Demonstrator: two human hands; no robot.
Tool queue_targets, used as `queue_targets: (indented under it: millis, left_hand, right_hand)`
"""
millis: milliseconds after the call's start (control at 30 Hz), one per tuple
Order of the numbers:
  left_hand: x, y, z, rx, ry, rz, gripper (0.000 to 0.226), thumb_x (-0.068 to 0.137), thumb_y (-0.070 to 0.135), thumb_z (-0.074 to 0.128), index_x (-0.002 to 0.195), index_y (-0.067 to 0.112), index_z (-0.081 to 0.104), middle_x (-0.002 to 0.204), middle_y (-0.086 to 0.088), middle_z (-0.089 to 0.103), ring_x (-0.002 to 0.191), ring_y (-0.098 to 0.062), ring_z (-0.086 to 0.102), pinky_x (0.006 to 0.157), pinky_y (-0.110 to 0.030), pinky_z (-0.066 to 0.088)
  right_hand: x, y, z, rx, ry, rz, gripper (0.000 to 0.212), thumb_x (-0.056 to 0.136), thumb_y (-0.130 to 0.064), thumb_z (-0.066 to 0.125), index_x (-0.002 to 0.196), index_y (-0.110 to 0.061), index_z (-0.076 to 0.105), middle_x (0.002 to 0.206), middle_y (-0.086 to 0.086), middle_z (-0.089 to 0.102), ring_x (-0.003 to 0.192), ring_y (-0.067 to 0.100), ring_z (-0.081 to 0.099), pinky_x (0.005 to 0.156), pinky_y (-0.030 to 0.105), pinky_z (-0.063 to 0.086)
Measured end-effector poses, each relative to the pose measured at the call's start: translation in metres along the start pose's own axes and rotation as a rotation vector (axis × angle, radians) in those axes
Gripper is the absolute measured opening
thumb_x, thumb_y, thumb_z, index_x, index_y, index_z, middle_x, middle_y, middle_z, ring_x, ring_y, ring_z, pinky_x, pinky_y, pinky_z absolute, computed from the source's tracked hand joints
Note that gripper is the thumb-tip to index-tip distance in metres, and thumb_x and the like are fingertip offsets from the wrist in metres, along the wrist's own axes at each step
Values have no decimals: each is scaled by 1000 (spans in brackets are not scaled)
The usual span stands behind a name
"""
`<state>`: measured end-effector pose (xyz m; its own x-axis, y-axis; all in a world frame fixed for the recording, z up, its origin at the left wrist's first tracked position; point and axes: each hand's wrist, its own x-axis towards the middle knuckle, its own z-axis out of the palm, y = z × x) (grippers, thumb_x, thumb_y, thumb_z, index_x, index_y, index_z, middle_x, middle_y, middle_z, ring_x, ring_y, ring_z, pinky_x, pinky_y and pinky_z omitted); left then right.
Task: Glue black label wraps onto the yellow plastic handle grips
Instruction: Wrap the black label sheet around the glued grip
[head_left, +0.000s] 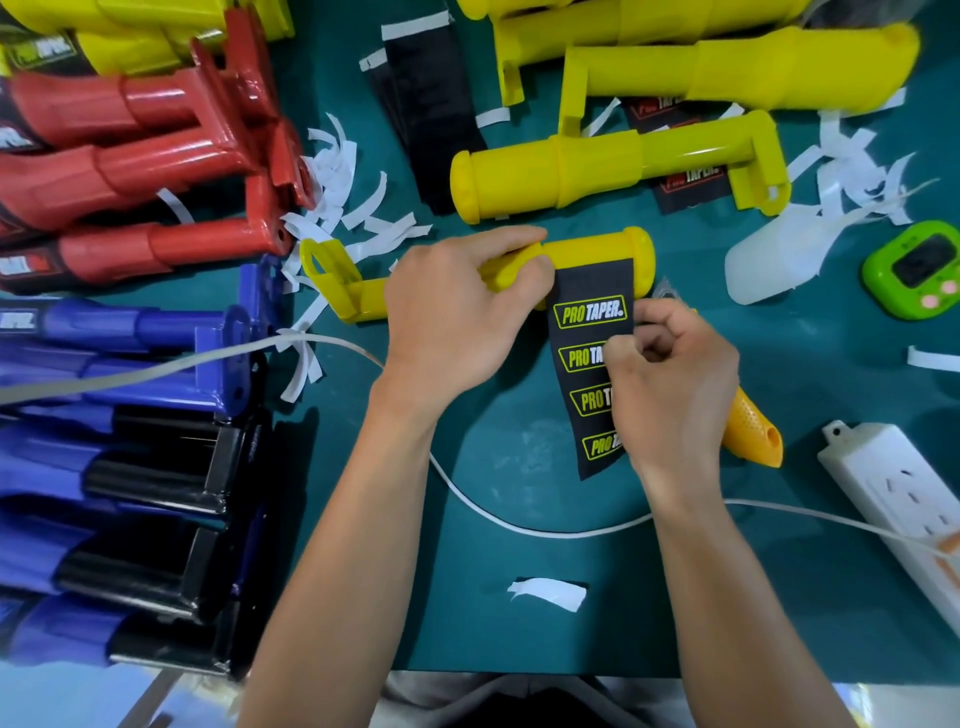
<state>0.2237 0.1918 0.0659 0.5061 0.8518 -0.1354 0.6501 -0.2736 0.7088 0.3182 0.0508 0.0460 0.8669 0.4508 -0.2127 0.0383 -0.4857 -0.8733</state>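
Note:
A yellow plastic handle grip (597, 254) lies across the green table in front of me. My left hand (457, 317) grips its narrower middle section, fingers curled over it. A black label wrap (587, 332) with yellow-outlined PRO TAPER logos has its top end on the grip's thick part and trails toward me. My right hand (670, 374) pinches the label's right edge, fingers curled. Under that hand lies an orange-yellow glue gun (753, 431), partly hidden.
More yellow grips (613, 171) lie at the back, with red (130, 156) and blue (104, 332) ones stacked on the left. Spare black labels (431, 93), white backing strips (343, 182), a green timer (919, 270), a white power strip (893, 488) and a white cable (519, 525) surround the work spot.

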Motion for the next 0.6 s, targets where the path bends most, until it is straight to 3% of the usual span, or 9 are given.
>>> queue_targets:
  millis: [267, 400, 600]
  left_hand:
    - [1, -1, 1, 29, 13, 28, 39, 86, 63, 57, 116, 47, 76, 87, 12, 76, 84, -9, 63, 76, -29, 46]
    - [1, -1, 0, 23, 14, 25, 40, 86, 64, 58, 117, 47, 75, 87, 11, 76, 84, -10, 62, 76, -30, 46]
    - [1, -1, 2, 3, 28, 9, 39, 85, 64, 59, 115, 46, 76, 87, 10, 77, 86, -13, 65, 82, -35, 51]
  right_hand:
    - [-3, -5, -2, -14, 4, -9, 24, 84, -9, 60, 95, -28, 71, 75, -23, 72, 64, 1, 68, 58, 10, 48]
    - [-6, -9, -2, -25, -17, -27, 29, 85, -10, 59, 85, -38, 66, 76, -23, 73, 66, 5, 69, 58, 15, 51]
    - [-7, -7, -3, -43, -33, -45, 22, 84, -14, 57, 87, -33, 68, 80, -21, 74, 68, 7, 71, 60, 20, 55]
